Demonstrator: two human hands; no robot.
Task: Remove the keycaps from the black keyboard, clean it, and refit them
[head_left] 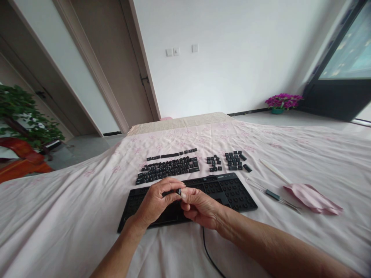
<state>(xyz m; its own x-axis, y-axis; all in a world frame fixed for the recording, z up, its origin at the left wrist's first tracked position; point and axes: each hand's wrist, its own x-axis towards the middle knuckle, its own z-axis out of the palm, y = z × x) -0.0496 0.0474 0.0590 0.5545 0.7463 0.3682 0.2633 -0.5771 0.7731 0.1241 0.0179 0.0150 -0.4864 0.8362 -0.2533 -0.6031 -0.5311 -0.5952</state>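
Note:
Over the middle of a black keyboard (240, 193) with its keycaps off, my two hands meet. A small black keycap (179, 191) is pinched between the fingertips of my left hand (158, 199). The thumb and fingers of my right hand (199, 204) close on the same keycap from the other side. Part of the keyboard's middle is hidden under my hands. Behind it lie loose keycaps (171, 168) in rows, a long space bar (169, 155) among them, with smaller groups of keycaps (233, 160) to the right.
A wire keycap puller (273, 194) with a dark handle lies right of the keyboard, near a pink cloth (314, 197) and a pale stick (274, 170). The keyboard's cable (207, 251) runs toward me over the pink-patterned tablecloth (87, 200).

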